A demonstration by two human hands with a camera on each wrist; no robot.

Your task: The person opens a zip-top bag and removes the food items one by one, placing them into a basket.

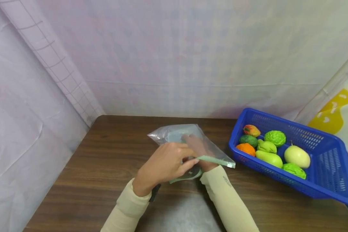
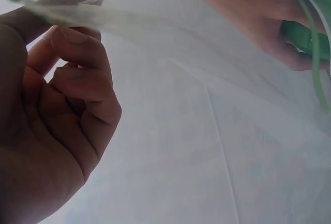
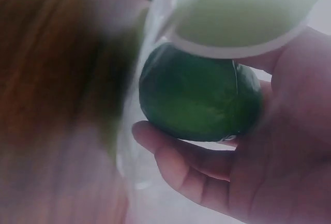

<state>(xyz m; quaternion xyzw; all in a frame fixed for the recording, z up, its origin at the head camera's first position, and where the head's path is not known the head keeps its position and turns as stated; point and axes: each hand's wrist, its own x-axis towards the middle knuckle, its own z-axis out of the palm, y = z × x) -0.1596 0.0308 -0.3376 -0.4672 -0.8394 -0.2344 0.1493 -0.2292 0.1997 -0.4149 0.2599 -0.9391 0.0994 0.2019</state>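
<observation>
A clear zip bag [image 1: 174, 130] with a pale green zip strip and a white slider lies on the table in the head view. My left hand [image 1: 163, 161] pinches the edge of its mouth between thumb and fingers, the other fingers curled in the left wrist view. Reaching through the mouth, my right hand [image 1: 198, 146] is inside the bag and shows blurred through the plastic. There it holds a smooth, rounded, dark green fruit or vegetable [image 3: 196, 97], with fingers beneath and the palm behind. Part of the same green piece [image 2: 297, 35] shows in the left wrist view.
To the right, a blue plastic basket [image 1: 329, 190] stands at an angle on the brown wooden table [image 1: 84, 174]. It holds several fruits and vegetables, among them an orange one [image 1: 246, 149] and a pale round one [image 1: 297, 157]. A light patterned cloth [image 1: 174, 64] hangs behind the table.
</observation>
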